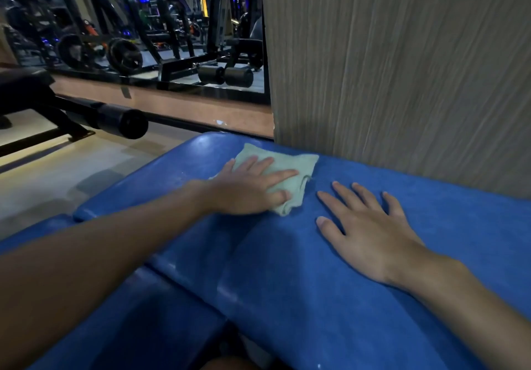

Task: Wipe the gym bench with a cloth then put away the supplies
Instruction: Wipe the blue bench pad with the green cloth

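Nearest us, the blue padded counter (316,298) fills the lower view, and a seam splits its pads well on our side of the cloth (301,163). Both our bare forearms reach in across it.

Our right hand (370,232) lies flat on the padding just right of the cloth and a touch nearer to us. Its fingers are straight and spread and hold nothing, with the fingertips close to the cloth's edge but apart from it.

Our left hand (247,188), a little blurred, presses down on the cloth's left part, fingers straight and fanned across the fabric.

The cloth is pale green and rumpled. It lies flat on the counter towards the far end, one corner poking out on our side of the left hand.

Right behind the cloth a wood-grain wall panel (402,68) rises. Left of the cloth we see pale floor (57,174), and beyond that a black roller pad (123,122) on a dark frame. Farthest from the cloth, a mirror (143,25) shows racks and weight plates.
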The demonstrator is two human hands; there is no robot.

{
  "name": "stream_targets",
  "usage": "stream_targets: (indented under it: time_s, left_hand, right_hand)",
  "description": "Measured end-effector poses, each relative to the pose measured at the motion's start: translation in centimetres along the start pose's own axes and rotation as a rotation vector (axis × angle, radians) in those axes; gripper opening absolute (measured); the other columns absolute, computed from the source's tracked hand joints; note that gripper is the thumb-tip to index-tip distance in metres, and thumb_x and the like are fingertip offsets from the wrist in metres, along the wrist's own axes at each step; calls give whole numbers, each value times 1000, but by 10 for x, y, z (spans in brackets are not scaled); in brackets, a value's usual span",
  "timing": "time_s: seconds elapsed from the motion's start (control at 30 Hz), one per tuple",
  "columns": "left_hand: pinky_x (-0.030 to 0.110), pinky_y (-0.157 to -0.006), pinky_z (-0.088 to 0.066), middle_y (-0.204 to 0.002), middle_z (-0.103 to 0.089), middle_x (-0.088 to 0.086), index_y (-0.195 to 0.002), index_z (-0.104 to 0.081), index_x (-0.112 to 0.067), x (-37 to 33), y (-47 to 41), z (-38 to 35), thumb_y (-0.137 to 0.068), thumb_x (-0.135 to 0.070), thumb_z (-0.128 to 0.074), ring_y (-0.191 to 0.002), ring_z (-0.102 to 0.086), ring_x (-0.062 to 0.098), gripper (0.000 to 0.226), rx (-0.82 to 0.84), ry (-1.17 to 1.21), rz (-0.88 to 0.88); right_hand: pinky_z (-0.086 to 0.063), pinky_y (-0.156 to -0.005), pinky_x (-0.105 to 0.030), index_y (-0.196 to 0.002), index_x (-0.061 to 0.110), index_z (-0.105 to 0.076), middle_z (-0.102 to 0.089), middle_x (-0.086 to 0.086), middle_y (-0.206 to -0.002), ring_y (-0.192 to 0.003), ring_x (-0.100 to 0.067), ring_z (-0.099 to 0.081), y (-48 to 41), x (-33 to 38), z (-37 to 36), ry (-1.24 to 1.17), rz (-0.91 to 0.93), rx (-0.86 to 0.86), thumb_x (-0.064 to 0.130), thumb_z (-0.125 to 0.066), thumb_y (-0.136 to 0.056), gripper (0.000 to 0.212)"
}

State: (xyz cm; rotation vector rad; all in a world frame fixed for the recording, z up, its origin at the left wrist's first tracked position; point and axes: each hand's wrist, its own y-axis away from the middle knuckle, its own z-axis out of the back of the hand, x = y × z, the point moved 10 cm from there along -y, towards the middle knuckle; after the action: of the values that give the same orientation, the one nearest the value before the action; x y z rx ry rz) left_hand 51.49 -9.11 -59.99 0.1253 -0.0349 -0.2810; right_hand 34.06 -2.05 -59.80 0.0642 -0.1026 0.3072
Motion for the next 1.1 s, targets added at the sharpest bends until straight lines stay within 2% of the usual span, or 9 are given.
stream_targets:
  time_s: [0.13, 0.27, 0.43, 0.57, 0.67, 0.77, 0.9, 0.97, 1.1]
  left_hand:
    - [57, -118, 2, -167, 0, -7, -145, -2, -65, 4, -65, 10, -89, -76, -18, -153, 5, 25, 60, 20, 19, 39]
    - [57, -118, 4, -167, 1, -7, -146, 1, -64, 6, -72, 11, -90, -74, -16, -153, 6, 25, 60, 28, 19, 51]
    - [56, -119, 4, -167, 2, 0, -146, 2, -63, 5, -1, 1, -89, -76, -14, -153, 7, 25, 61, 12, 12, -3]
    - [50, -120, 7, -167, 8, -5, -131, 20, -76, 11, 90, -9, -67, -91, 10, -152, 14, 19, 67, 14, -47, -63]
    - [46, -121, 12, -163, 22, -13, -130, 23, -76, 16, 141, -13, -72, -85, 5, -147, 28, 11, 61, 58, -23, -54]
    - [46, -120, 14, -161, 29, -12, -131, 25, -74, 18, 157, -16, -73, -84, 4, -143, 35, 10, 63, 89, -15, -41]
    - [47, -120, 13, -162, 25, -12, -131, 23, -75, 23, 130, -15, -68, -92, 5, -146, 31, 11, 67, 96, -4, -37]
    - [48, -120, 11, -164, 18, -11, -130, 21, -77, 30, 95, -13, -70, -87, 1, -149, 23, 14, 64, 78, -20, -13]
    - [58, -119, 3, -167, 4, -1, -147, 1, -63, 33, 5, 1, -94, -70, -19, -153, 8, 24, 57, 0, -37, 5]
  right_hand:
    - [6, -120, -52, -154, 42, -1, 9, 15, -164, -150, -12, 13, 0, 0, 0, -3, 4, -4, 63, -5, -92, 66]
    - [6, -120, -51, -154, 43, -1, 9, 16, -164, -150, -11, 13, 0, -1, 0, -5, -3, 9, 63, -6, -93, 64]
    - [5, -120, -51, -154, 44, -3, 6, 15, -164, -151, -12, 11, 1, 1, 0, -10, -10, 33, 63, -7, -94, 63]
    - [2, -120, -53, -153, 40, -15, -5, 13, -164, -151, -15, 2, -1, 4, 7, -7, -9, 16, 61, -16, -95, 62]
    - [0, -119, -54, -153, 39, -18, -10, 14, -164, -151, -15, -2, -12, 14, 19, -27, 25, -61, 61, -18, -95, 61]
    - [4, -119, -54, -154, 42, -11, -2, 14, -165, -151, -15, 4, -25, 22, 11, -59, 31, -8, 65, -13, -94, 64]
    - [7, -119, -55, -154, 43, -1, 9, 13, -164, -151, -16, 11, -29, 22, -4, 6, 35, 29, 66, -1, -89, 69]
    - [7, -119, -55, -154, 43, 1, 11, 14, -164, -151, -15, 13, -28, 22, -4, 11, 37, 16, 65, -1, -91, 67]
    - [7, -119, -54, -154, 43, 2, 12, 14, -164, -150, -15, 15, -28, 21, -3, 24, 34, 7, 64, -2, -92, 66]
